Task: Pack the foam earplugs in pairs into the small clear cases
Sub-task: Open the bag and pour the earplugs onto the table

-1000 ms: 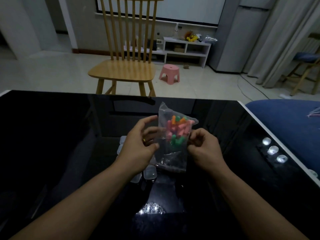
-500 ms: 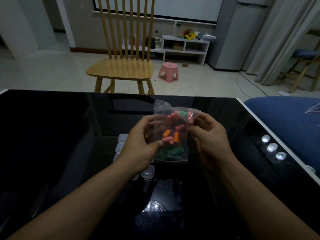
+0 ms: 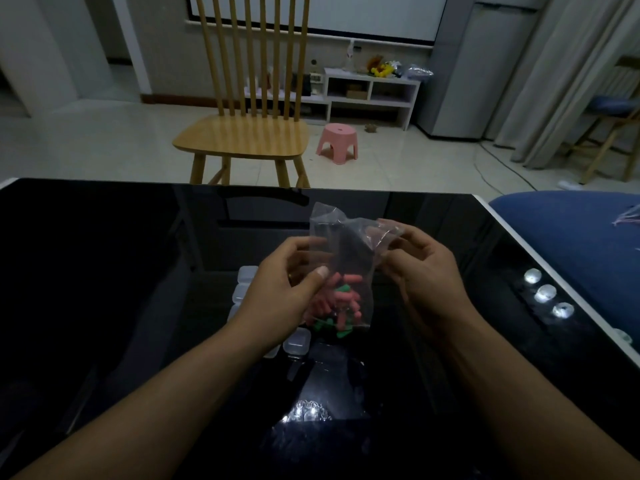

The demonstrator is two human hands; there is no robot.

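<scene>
Dim room: wooden chair, pink stool, pale tiled floor.

The room is dimly lit. Bright ceiling lamps are mirrored as glare on the glossy black glass tabletop. Straight lines are bowed towards the edges, and fine detail is softened throughout.

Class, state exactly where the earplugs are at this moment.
In the head view, the earplugs sit at the bottom of the clear bag, held above the black table between the left hand and right hand.
</scene>
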